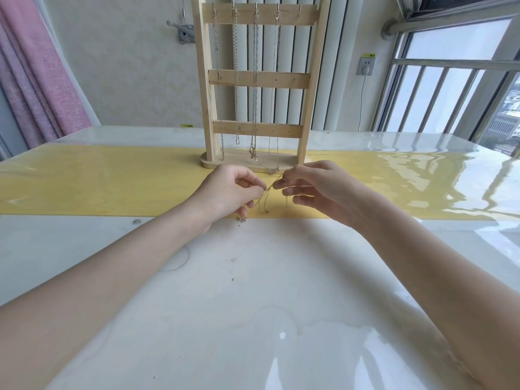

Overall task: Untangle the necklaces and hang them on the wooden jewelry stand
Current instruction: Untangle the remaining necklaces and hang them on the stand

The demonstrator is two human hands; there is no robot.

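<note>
Necklace (266, 196) pinched btwn left hand (229, 192) & right hand (315, 190), fingers curled.

Looks like a high-rise apartment room: pink curtain (36, 74), barred window (455, 88) over city buildings, wall socket (365, 66), glossy table (253, 291).

I hold a thin gold necklace (266, 196) between my left hand (229, 192) and right hand (315, 190), pinching it with both above the yellow runner (112, 181). Loose loops dangle from my fingertips toward the glossy white table (253, 291). Just beyond my hands stands the wooden jewelry stand (257, 80), with four chains (254, 80) hanging from its top hooks.
</note>
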